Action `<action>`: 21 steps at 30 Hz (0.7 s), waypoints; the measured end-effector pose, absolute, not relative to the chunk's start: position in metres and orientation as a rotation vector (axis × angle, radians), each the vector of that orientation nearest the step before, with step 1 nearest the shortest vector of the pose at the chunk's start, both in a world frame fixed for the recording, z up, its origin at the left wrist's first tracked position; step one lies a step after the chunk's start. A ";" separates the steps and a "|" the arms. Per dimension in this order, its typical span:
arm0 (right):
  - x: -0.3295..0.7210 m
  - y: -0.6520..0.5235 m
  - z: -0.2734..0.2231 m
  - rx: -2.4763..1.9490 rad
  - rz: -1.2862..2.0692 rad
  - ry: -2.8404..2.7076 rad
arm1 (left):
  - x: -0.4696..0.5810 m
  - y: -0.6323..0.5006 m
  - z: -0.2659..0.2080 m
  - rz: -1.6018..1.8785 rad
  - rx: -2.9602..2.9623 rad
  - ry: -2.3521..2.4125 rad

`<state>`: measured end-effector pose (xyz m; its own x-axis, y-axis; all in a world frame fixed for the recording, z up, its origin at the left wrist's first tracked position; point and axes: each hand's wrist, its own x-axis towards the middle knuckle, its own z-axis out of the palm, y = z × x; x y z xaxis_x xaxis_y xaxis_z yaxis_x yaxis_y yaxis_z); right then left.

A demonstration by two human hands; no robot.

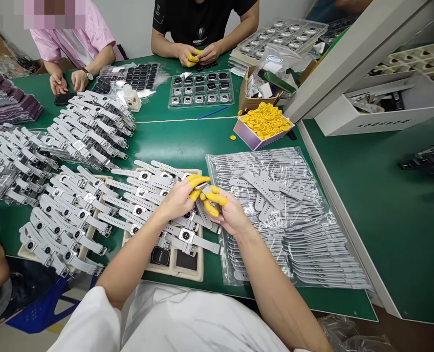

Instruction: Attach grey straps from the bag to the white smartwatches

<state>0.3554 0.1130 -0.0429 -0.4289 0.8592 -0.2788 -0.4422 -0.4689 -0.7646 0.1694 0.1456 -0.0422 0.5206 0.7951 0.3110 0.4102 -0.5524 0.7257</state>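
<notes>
My left hand (180, 196), with yellow finger cots on its fingertips, is closed on a small silver watch case (201, 186). My right hand (229, 211), also in yellow finger cots, pinches a grey watch strap (206, 191) against the case's near end. The fingers hide most of the joint between them. Below my hands lies a cream tray (198, 274) with rows of strapped watches (186, 235) laid face down across it. Two of its front compartments show, one with a black watch face (160, 256). To the right, loose grey straps (263, 190) lie on a clear bag of straps (312, 244).
More strapped watches (66, 230) are stacked to the left. A box of yellow finger cots (263, 124) stands beyond the bag. Across the table, two people sit near a clear tray of watch cases (201, 89). A slanted grey post (327, 58) rises at right.
</notes>
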 end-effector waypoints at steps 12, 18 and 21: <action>0.356 0.112 -0.043 -0.842 2.007 -0.814 | 0.168 0.145 -0.040 0.778 2.215 0.962; 0.356 0.113 -0.044 -0.835 1.983 -0.804 | 0.169 0.145 -0.041 0.772 2.211 0.981; 0.355 0.112 -0.044 -0.823 1.989 -0.776 | 0.169 0.144 -0.041 0.776 2.214 0.987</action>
<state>0.3552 0.1123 -0.0441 -0.4431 0.8569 -0.2632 -0.4526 -0.4673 -0.7594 0.1689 0.1444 -0.0409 0.5556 0.7874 0.2668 0.4451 -0.5528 0.7045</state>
